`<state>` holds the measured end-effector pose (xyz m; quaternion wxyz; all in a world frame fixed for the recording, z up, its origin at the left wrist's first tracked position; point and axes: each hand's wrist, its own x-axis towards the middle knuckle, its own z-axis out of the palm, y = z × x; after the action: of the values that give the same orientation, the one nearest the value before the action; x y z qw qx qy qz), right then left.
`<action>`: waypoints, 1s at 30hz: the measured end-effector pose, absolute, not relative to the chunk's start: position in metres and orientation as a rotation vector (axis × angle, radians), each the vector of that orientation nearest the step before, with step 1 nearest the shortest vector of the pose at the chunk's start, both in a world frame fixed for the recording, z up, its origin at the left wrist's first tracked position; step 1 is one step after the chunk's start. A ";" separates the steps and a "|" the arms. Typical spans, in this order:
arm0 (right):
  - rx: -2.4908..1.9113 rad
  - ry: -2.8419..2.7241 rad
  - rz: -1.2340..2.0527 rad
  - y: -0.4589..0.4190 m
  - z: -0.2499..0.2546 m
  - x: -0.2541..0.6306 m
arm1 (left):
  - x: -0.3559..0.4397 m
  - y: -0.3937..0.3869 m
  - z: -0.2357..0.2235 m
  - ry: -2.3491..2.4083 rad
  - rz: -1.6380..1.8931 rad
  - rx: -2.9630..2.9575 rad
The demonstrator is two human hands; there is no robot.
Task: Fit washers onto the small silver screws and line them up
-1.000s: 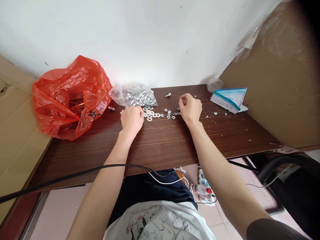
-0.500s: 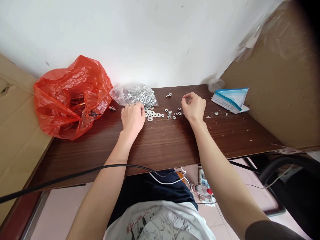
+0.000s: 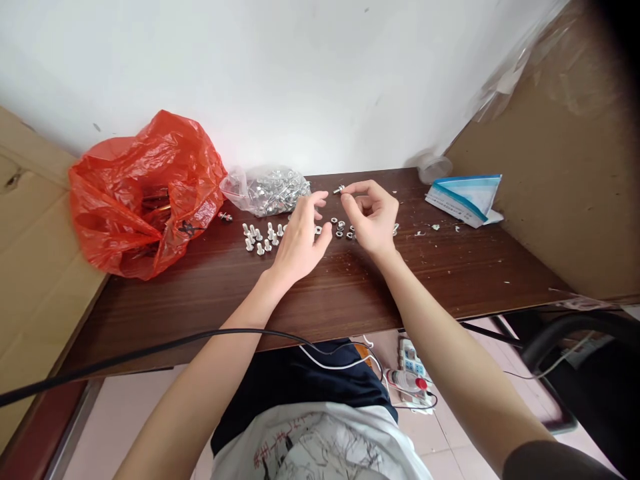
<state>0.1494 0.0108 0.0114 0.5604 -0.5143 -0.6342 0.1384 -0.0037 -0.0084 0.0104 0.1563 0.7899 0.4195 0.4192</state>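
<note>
Facing each other: the left hand (image 3: 300, 243) and the right hand (image 3: 374, 220), both over the bench (image 3: 320, 287), a gap between their fingers;
Right fingers: thumb and forefinger nearly together at the tips, the others curled; whether they grip the single bolt or only overlap it in view, I cannot tell;
Single bolt (image 3: 339, 190): right at the tips of the right thumb and forefinger, on their left side; its long axis slants, shank end pointing left and slightly nearer the person, thicker end toward the right fingers; the right hand is the nearer, the left forefinger being a little way off on the shank side;
Left fingers: parted, thumb well away from forefinger; nothing is seen in them;
Standing bolts (image 3: 261, 238): a loose group left of the left hand, shanks up;
Nuts (image 3: 339, 234): between the two thumbs, scattered;
Washers (image 3: 319, 230): just beside the left thumb, mostly hidden by that hand;
Clear bag (image 3: 277, 190): beyond the left hand, filled with small metal parts;
Red bag (image 3: 120, 173): well left of the left fingers.
</note>
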 end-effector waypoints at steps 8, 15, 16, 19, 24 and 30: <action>-0.962 -1.403 0.697 0.005 0.011 0.142 | 0.006 -0.010 0.002 0.950 0.986 1.973; -0.897 -1.367 0.850 0.007 0.005 0.134 | 0.012 -0.011 -0.007 0.844 0.932 1.878; -0.872 -1.369 0.857 0.007 0.004 0.133 | 0.012 -0.011 -0.009 0.825 0.941 1.869; -0.775 -1.344 0.861 0.008 0.000 0.132 | 0.013 -0.008 -0.012 0.766 0.928 1.761; -0.732 -1.292 0.838 0.007 0.000 0.131 | 0.015 -0.009 -0.004 0.751 0.847 1.512; -0.773 -1.286 0.848 0.004 0.000 0.127 | 0.016 -0.015 0.009 0.812 0.760 1.286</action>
<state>0.1272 0.0044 -0.0002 0.6511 -0.3406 -0.5662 0.3735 0.0156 -0.0147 0.0095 0.6598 0.5684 0.3587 0.3360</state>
